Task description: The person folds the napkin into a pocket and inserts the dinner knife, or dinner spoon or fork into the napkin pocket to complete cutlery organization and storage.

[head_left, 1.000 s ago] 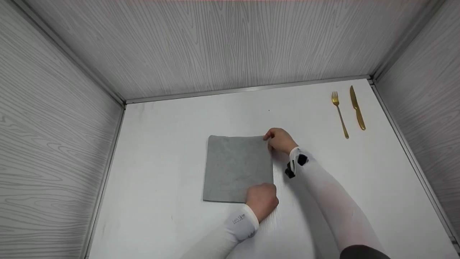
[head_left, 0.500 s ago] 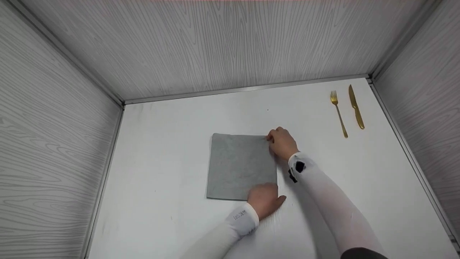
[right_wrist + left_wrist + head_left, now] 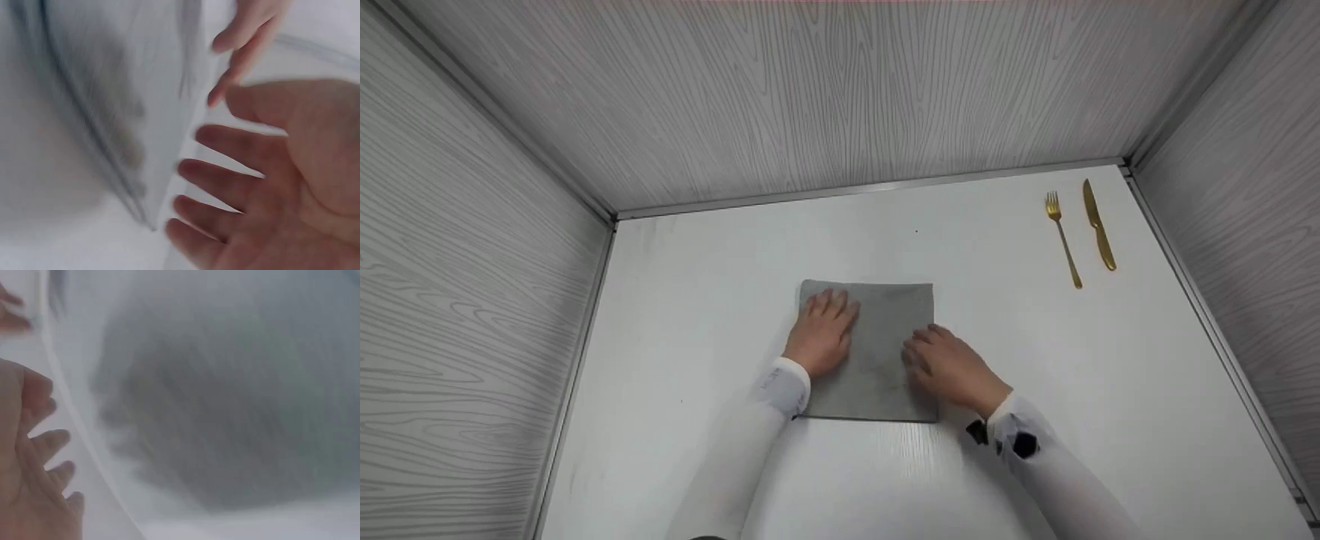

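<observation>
A square grey cloth point(image 3: 877, 315) lies flat on the white table in the head view. Over its upper left part is my left hand point(image 3: 821, 334), fingers spread and pointing away from me. My right hand point(image 3: 952, 367) is over the right edge, its fingers reaching in above the cloth. Both wrist views are blurred. The right wrist view shows the right hand point(image 3: 253, 191) with fingers apart and nothing gripped, beside the cloth's layered edge point(image 3: 84, 118). In the left wrist view the left hand point(image 3: 34, 455) has loosely bent fingers near the cloth point(image 3: 225, 410), with a dark shadow on it.
A gold fork point(image 3: 1063, 238) and a gold knife point(image 3: 1099, 225) lie side by side at the back right of the table point(image 3: 682, 322). Wood-grained panels point(image 3: 840, 97) rise at the back and on both sides.
My left hand has left the cloth's lower right corner and moved to its upper left part. The right hand has let go of the upper right corner and come down the right edge.
</observation>
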`<state>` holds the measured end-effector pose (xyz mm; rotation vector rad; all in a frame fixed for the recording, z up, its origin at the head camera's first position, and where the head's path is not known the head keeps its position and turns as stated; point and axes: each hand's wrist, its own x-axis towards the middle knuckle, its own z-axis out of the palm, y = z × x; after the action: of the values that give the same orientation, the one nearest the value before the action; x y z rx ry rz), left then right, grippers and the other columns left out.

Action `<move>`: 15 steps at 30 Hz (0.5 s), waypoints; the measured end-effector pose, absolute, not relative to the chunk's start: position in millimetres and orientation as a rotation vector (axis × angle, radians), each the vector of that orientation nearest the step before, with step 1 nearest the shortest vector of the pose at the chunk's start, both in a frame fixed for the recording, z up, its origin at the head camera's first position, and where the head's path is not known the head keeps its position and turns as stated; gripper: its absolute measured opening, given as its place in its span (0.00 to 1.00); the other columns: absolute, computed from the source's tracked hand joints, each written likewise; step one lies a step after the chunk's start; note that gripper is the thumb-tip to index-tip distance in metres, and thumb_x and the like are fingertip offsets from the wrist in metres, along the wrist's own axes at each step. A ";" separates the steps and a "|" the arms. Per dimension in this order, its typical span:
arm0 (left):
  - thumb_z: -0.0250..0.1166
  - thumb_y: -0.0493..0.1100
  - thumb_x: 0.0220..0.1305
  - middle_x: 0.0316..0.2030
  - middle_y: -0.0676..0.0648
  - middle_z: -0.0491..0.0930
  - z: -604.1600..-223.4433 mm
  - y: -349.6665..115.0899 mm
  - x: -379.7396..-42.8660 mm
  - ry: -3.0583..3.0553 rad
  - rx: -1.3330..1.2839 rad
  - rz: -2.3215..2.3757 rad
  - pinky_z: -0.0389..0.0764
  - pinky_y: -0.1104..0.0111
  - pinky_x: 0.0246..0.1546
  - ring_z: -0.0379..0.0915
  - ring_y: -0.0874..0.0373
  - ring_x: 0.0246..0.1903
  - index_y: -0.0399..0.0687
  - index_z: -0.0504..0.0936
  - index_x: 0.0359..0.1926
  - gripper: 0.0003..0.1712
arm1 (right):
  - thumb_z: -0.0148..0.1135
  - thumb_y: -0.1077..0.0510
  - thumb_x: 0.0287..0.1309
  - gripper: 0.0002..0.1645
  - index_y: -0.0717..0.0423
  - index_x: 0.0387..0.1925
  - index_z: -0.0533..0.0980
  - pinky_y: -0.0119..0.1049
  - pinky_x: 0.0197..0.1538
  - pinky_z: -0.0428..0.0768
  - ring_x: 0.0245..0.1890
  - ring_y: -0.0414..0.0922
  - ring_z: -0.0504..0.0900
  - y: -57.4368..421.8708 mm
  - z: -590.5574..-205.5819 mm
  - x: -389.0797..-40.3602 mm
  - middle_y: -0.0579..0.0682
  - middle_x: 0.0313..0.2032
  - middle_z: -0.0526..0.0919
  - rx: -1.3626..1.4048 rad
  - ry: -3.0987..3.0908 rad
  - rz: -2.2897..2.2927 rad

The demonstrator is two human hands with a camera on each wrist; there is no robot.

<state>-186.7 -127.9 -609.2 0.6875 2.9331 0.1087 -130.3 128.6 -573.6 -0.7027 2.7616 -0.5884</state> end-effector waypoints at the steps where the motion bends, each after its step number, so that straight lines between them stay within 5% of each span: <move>1: 0.47 0.48 0.78 0.79 0.44 0.54 -612.0 -134.8 -192.3 2.934 0.664 0.081 0.42 0.52 0.78 0.42 0.46 0.79 0.51 0.63 0.78 0.31 | 0.63 0.54 0.70 0.25 0.63 0.63 0.77 0.57 0.71 0.66 0.70 0.64 0.67 127.7 -572.5 -118.5 0.63 0.65 0.75 -0.746 2.717 -0.564; 10: 0.40 0.63 0.81 0.81 0.46 0.35 -634.3 -161.3 -215.7 2.802 0.468 0.041 0.32 0.54 0.78 0.26 0.50 0.80 0.47 0.40 0.82 0.42 | 0.61 0.45 0.70 0.42 0.69 0.73 0.64 0.55 0.75 0.59 0.76 0.62 0.56 128.4 -591.0 -55.5 0.65 0.75 0.60 -0.818 2.541 -0.479; 15: 0.40 0.62 0.81 0.82 0.47 0.39 -635.1 -162.0 -218.0 2.814 0.508 0.069 0.33 0.52 0.77 0.30 0.50 0.80 0.49 0.44 0.83 0.40 | 0.60 0.45 0.72 0.39 0.68 0.72 0.66 0.55 0.75 0.58 0.75 0.59 0.59 134.3 -599.5 -43.2 0.63 0.74 0.64 -0.830 2.611 -0.506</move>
<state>-218.0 -162.0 -635.1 0.5075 2.8141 0.0691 -43.2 134.3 -599.5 -0.8301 2.6109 -0.5062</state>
